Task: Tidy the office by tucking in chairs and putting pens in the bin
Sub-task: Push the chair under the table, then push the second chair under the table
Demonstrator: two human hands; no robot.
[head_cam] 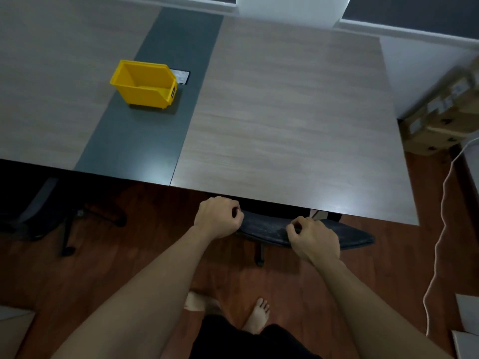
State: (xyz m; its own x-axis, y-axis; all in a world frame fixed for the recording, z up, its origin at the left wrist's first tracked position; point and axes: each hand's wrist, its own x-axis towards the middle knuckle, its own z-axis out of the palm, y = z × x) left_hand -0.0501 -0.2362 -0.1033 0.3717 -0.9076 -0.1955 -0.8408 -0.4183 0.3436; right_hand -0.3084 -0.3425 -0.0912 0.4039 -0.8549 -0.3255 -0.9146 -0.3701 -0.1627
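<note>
- The chair [305, 230] is a dark office one, black or near-black, and all I can see of it is the top of the backrest, a long padded bar with a slightly worn, dull sheen, plus one caster leg showing on the floor below.
- The backrest's long axis runs left to right, roughly parallel to the near edge of the table [298, 112], dipping a little toward the right end.
- The chair faces the table; its seat is hidden under the tabletop, and the backrest sits just beside the near edge.
- The left hand [219, 217] is curled shut over the left end of the backrest, knuckles up, fingers wrapped down over the top edge.
- The right hand [315, 238] is closed on the backrest further right, thumb and fingers pinched over the top.
- Both bare arms reach forward from the person, whose bare feet stand on the reddish wooden floor [145, 255] behind the chair.
- A yellow bin [145, 84] stands upright on the dark grey strip down the middle of the table, well apart from the hands, its open top showing nothing inside from here.
- A dark flat phone-like thing [181, 76] lies touching or just behind the bin's far right corner.
- A second chair [49, 211] sits partly under the table at the left, in shadow.
- A white cable [440, 229] trails down the right side near some cardboard boxes [440, 115].
</note>
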